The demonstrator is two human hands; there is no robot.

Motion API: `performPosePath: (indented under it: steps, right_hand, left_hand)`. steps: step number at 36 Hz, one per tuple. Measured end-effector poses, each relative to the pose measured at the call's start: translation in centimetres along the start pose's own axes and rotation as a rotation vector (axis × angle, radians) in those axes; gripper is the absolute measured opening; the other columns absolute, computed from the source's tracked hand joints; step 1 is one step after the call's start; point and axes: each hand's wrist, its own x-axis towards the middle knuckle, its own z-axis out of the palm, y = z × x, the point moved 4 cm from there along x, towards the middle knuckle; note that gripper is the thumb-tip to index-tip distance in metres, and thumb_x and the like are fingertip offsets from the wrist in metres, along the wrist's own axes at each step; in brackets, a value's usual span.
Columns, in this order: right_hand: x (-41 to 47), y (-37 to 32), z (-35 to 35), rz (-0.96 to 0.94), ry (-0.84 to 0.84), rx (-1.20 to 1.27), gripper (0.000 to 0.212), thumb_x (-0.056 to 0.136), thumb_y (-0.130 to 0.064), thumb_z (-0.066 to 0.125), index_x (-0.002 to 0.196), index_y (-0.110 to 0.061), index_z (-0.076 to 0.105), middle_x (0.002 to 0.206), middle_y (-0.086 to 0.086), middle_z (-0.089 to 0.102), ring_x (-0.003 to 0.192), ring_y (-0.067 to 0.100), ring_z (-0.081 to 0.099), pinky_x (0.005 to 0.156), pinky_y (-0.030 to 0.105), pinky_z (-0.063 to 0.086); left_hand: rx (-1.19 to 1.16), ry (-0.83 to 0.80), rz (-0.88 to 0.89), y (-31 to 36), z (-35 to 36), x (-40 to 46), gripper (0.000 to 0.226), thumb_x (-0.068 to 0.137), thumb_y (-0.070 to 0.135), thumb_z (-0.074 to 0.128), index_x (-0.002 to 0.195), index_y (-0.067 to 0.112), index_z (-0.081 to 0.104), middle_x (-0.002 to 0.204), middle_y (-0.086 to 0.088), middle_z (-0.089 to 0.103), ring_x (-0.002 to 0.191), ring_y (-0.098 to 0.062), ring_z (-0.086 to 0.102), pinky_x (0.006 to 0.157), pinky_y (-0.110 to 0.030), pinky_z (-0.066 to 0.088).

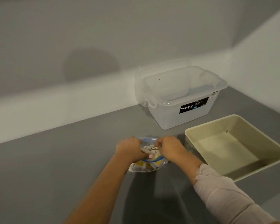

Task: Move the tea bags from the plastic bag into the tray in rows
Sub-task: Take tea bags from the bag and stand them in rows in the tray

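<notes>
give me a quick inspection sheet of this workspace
surface: grey countertop, bare where visible
job's things: plastic bag of tea bags lies at centre; beige tray to its right holds nothing
clutter: clear Megabox tub, lid off, leaning behind it
grippers: left hand and right hand both grip the bag's mouth, fingers curled
cables: nothing seen
surroundings: plain grey walls, pale ledge

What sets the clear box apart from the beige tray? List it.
The box is see-through plastic; the tray is opaque beige. The box bears a black Megabox label on its side; no such label shows on the tray. The box stands taller and farther back, by the wall; the tray is lower, wider and nearer, right of the bag. Both sit open-topped on the grey counter, with no tea bags seen inside.
</notes>
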Motion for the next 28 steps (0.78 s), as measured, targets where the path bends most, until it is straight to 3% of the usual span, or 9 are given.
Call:
performPosePath:
  steps: [8, 13, 15, 18, 24, 28]
  right_hand:
    - [-0.4, 0.1, 0.3, 0.047, -0.056, -0.152, 0.031, 0.095, -0.022, 0.049, 0.122, -0.02, 0.063, 0.119, 0.007, 0.063, 0.103, 0.024, 0.063, 0.082, 0.026, 0.049]
    - [-0.6, 0.1, 0.7, 0.006, -0.102, -0.248, 0.036, 0.091, -0.019, 0.058, 0.127, -0.016, 0.058, 0.121, 0.008, 0.059, 0.106, 0.024, 0.061, 0.08, 0.024, 0.045]
    - [-0.8, 0.0, 0.8, 0.016, -0.107, -0.237, 0.042, 0.087, -0.017, 0.063, 0.127, -0.013, 0.054, 0.123, 0.009, 0.055, 0.106, 0.024, 0.059, 0.078, 0.024, 0.043]
    - [-1.3, -0.1, 0.7, 0.006, -0.145, -0.214, 0.059, 0.082, -0.017, 0.069, 0.135, -0.015, 0.044, 0.13, 0.011, 0.043, 0.112, 0.027, 0.055, 0.086, 0.027, 0.044]
    - [-2.0, -0.4, 0.6, -0.017, -0.167, -0.157, 0.069, 0.075, -0.016, 0.075, 0.135, -0.017, 0.04, 0.128, 0.01, 0.04, 0.111, 0.029, 0.055, 0.087, 0.029, 0.047]
    - [-2.1, -0.5, 0.7, -0.027, -0.117, -0.108, 0.071, 0.074, -0.016, 0.075, 0.136, -0.02, 0.04, 0.124, 0.009, 0.042, 0.109, 0.027, 0.055, 0.089, 0.029, 0.046]
  left_hand:
    - [-0.027, -0.008, 0.02, 0.5, 0.5, -0.4, 0.06, 0.09, 0.062, 0.041, 0.137, 0.025, 0.044, 0.133, -0.008, 0.046, 0.115, -0.025, 0.052, 0.091, -0.034, 0.045]
    - [-0.029, -0.051, 0.024, 0.4, 0.8, -0.7, 0.079, 0.074, 0.054, 0.068, 0.141, 0.03, 0.035, 0.131, -0.008, 0.042, 0.112, -0.024, 0.051, 0.09, -0.034, 0.046]
    - [-0.027, -0.058, 0.023, 0.4, 0.9, -0.7, 0.087, 0.071, 0.05, 0.073, 0.144, 0.032, 0.029, 0.133, -0.01, 0.04, 0.115, -0.026, 0.05, 0.093, -0.035, 0.046]
    - [-0.022, -0.052, -0.005, 0.3, 0.9, -0.7, 0.091, 0.068, 0.048, 0.076, 0.144, 0.033, 0.027, 0.134, -0.01, 0.037, 0.114, -0.027, 0.051, 0.091, -0.035, 0.047]
    - [-0.284, -0.001, -0.049, 0.0, 0.9, -0.8, 0.076, 0.076, 0.046, 0.07, 0.142, 0.027, 0.037, 0.133, -0.01, 0.037, 0.117, -0.024, 0.048, 0.096, -0.032, 0.042]
    - [-0.335, 0.16, -0.133, 0.2, 1.0, -1.1, 0.061, 0.084, 0.034, 0.062, 0.14, 0.024, 0.04, 0.133, -0.007, 0.036, 0.111, -0.024, 0.054, 0.089, -0.031, 0.047]
